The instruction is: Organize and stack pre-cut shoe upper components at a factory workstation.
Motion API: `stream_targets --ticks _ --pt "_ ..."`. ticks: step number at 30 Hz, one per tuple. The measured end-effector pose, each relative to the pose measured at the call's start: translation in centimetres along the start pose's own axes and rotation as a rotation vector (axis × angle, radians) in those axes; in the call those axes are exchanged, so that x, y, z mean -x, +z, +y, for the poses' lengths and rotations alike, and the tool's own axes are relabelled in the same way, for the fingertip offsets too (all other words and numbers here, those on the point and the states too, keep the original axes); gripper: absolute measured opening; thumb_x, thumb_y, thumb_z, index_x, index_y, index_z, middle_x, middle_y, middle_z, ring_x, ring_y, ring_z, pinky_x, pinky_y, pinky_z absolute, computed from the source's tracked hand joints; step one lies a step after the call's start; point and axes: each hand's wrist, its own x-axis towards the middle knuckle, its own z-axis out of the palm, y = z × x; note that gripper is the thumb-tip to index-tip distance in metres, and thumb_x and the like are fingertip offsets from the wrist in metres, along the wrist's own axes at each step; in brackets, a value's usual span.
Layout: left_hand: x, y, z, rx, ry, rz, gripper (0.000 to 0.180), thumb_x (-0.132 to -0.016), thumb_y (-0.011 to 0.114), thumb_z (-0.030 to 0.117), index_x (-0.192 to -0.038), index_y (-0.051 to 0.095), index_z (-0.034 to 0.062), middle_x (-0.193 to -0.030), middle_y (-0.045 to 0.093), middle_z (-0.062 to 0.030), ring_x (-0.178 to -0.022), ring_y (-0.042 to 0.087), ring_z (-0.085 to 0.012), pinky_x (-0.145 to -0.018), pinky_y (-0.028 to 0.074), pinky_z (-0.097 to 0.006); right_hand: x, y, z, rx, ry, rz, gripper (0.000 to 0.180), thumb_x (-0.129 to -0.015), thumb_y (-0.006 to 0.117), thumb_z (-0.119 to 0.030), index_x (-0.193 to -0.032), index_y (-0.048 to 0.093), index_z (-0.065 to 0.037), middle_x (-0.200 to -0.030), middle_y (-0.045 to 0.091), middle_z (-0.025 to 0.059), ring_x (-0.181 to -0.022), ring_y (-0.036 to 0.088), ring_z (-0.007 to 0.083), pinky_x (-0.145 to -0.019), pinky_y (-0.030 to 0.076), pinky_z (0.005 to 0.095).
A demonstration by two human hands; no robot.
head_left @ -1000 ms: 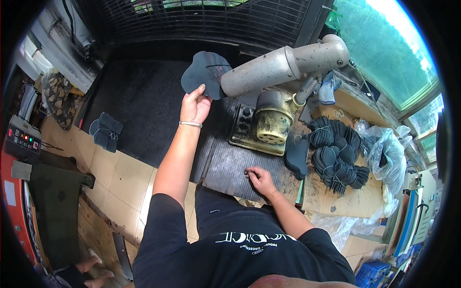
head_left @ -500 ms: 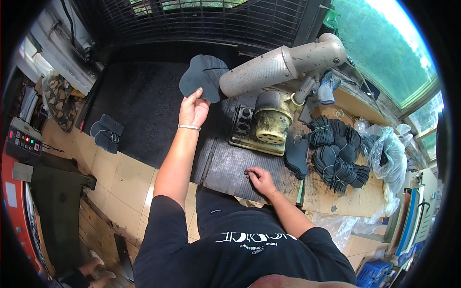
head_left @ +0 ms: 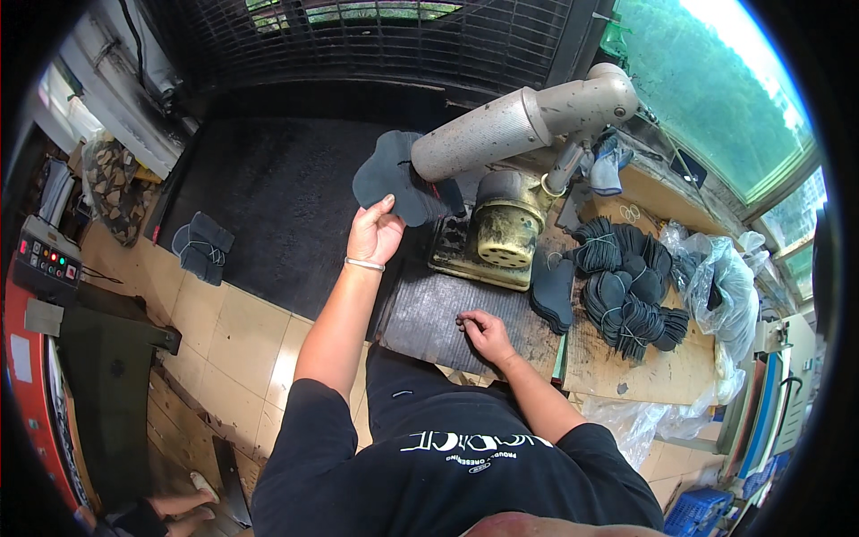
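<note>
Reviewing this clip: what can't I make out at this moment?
All in the head view:
Part of the dark piece: covered by the silver cylinder.
Fingertips of the left hand, thumb aside: behind that piece.
Whether the right hand holds anything: its curled fingers hide it.
Person at lower left: cut off by the picture's edge.

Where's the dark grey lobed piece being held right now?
In the head view, the dark grey lobed piece is in the left hand, just left of upper centre, at the lower-left end of the silver ribbed cylinder.
</note>
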Motion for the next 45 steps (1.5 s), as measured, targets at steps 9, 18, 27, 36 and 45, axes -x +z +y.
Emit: stream_targets --ticks 9,18,27,36,45 --pt "2.1 -1.2 -0.4 -0.008 -0.042 -0.006 0.040 -0.083 0.060 -0.003 -0.121 0.055 0.0057 -0.117 0.062 -0.0060 -0.113 0.057 -0.0216 -0.102 0.041 -0.039 0.0 0.1 0.1 -0.021 0.009 0.000 0.016 -0.089 0.054 -0.003 -0.101 0.064 0.002 -0.089 0.068 0.0113 -0.079 0.067 0.0168 -0.072 0.052 0.0271" --pt "4.2 -1.1 0.0 -0.005 -0.054 -0.004 0.040 -0.083 0.059 -0.004 -0.121 0.055 0.0048 -0.116 0.062 -0.0051 -0.113 0.057 -0.0204 -0.102 0.041 -0.037 0.1 0.1 0.5 -0.020 -0.019 0.011 0.017 -0.089 0.055 -0.003 -0.101 0.064 0.002 -0.089 0.068 0.0114 -0.079 0.067 0.0169 -0.073 0.052 0.0270" --pt "3.0 -1.6 0.8 0.001 -0.016 0.000 0.027 -0.083 0.061 -0.005 -0.107 0.061 0.0066 -0.099 0.067 -0.0010 -0.098 0.062 -0.0135 -0.094 0.045 -0.031 0.0 0.0 0.4 -0.049 0.011 -0.004 0.018 -0.088 0.053 -0.002 -0.101 0.064 0.002 -0.091 0.068 0.0110 -0.080 0.066 0.0164 -0.075 0.052 0.0277" --pt "0.2 0.3 2.0 -0.012 0.021 0.069 0.014 -0.082 0.063 -0.006 -0.081 0.064 0.0073 -0.083 0.068 -0.0013 -0.086 0.064 -0.0105 -0.084 0.047 -0.025 0.1 0.0 0.7 -0.054 0.005 -0.012 0.016 -0.089 0.054 0.000 -0.102 0.063 0.002 -0.091 0.067 0.0105 -0.080 0.066 0.0162 -0.074 0.052 0.0268" --pt "-2.6 0.6 2.8 0.010 0.067 0.113 0.012 -0.083 0.062 -0.006 -0.083 0.063 0.0061 -0.085 0.065 -0.0017 -0.089 0.063 -0.0150 -0.093 0.044 -0.032 0.0 0.1 0.6 -0.049 -0.004 -0.015 0.016 -0.089 0.053 0.000 -0.102 0.063 0.003 -0.091 0.067 0.0113 -0.080 0.067 0.0166 -0.074 0.052 0.0269"
